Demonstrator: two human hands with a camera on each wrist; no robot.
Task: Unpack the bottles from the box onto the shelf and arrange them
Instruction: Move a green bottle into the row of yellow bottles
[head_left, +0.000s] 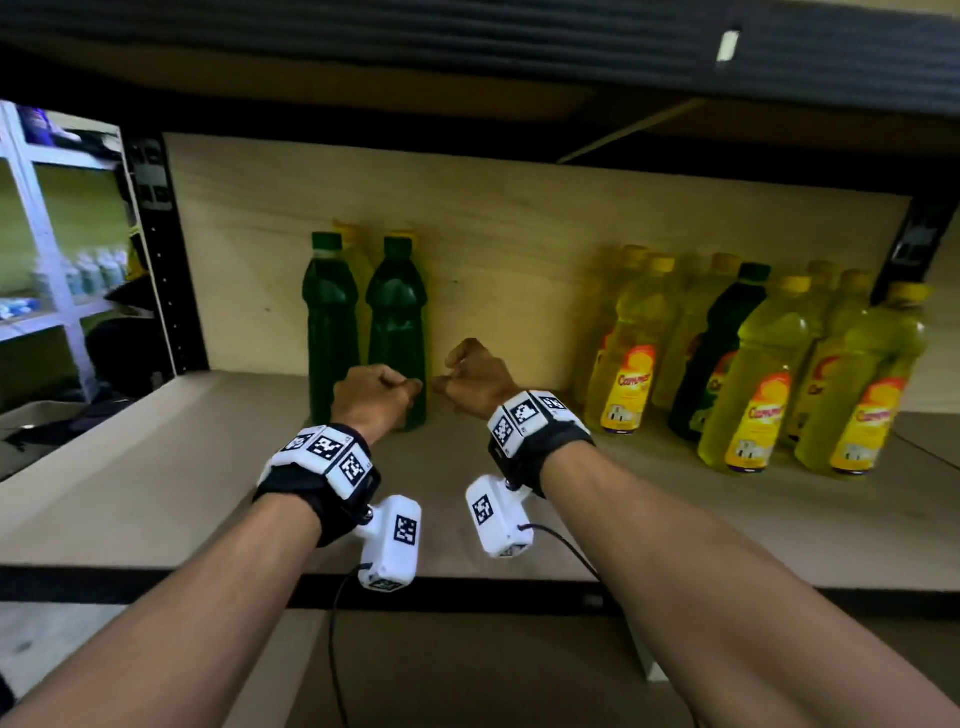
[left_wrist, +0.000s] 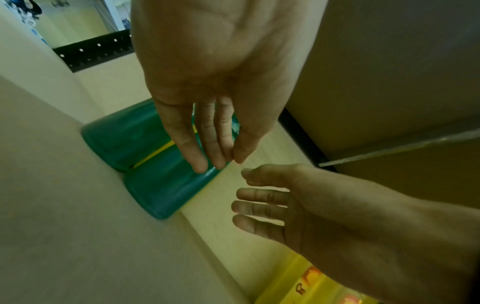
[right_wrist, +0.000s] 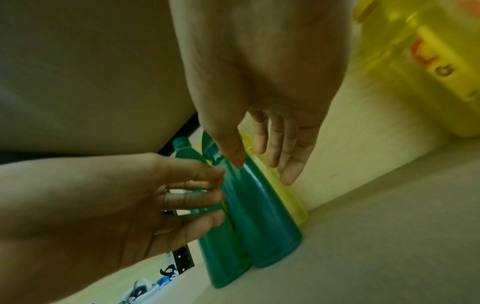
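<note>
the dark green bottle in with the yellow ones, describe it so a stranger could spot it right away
Look along the wooden shelf to the yellow bottles crowded at its right end. One dark green bottle stands among them; its dark body and green cap set it apart from its yellow-capped neighbours.

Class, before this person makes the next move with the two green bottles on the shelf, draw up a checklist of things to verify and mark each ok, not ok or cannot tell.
1. Both hands free: ok. The left hand and right hand show relaxed fingers holding nothing.
2. The two green bottles upright, side by side: ok.
3. Yellow bottles behind them standing straight: cannot tell, mostly hidden.
4. Colours sorted in the right group: not ok. A dark green bottle stands among the yellow ones.
5. Bare shelf to place more: ok.
6. Box with remaining bottles: cannot tell, not in view.
</note>
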